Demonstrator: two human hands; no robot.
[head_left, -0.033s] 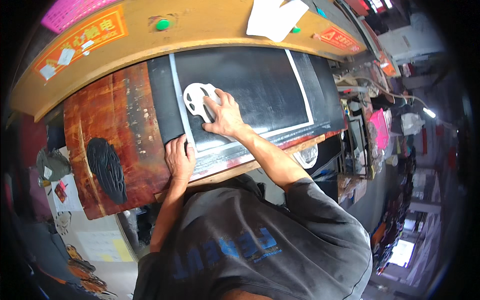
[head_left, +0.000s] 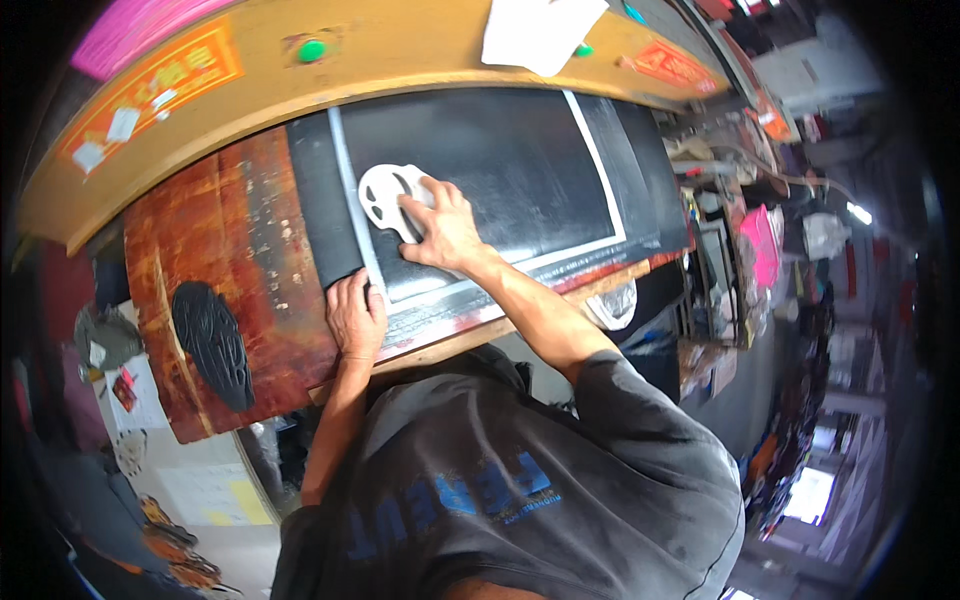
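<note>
A white sole-shaped piece (head_left: pixel 388 196) with cut-out holes lies on a shiny black sheet (head_left: pixel 520 150) bordered by pale strips. Over its near right part is my right hand (head_left: pixel 447 232), fingers spread and thumb at its near left edge, gripping it. The hand hides the rest of the piece. My left hand (head_left: pixel 355 315) rests at the sheet's near left corner beside the pale strip (head_left: pixel 345 165), fingers stretched out and holding nothing visible. Farther left, black sole-shaped pieces (head_left: pixel 212 345) lie together on a worn reddish-brown board (head_left: pixel 262 345).
A yellow machine beam (head_left: pixel 400 55) with green buttons spans the far side; white paper (head_left: pixel 540 35) hangs on it. Along the near edge runs a wooden strip (head_left: pixel 440 348). Cluttered shelves (head_left: pixel 715 270) stand to the right, papers (head_left: pixel 205 490) lie at lower left.
The whole view has shifted slightly. Both hands and the white piece keep their places relative to the black sheet.
</note>
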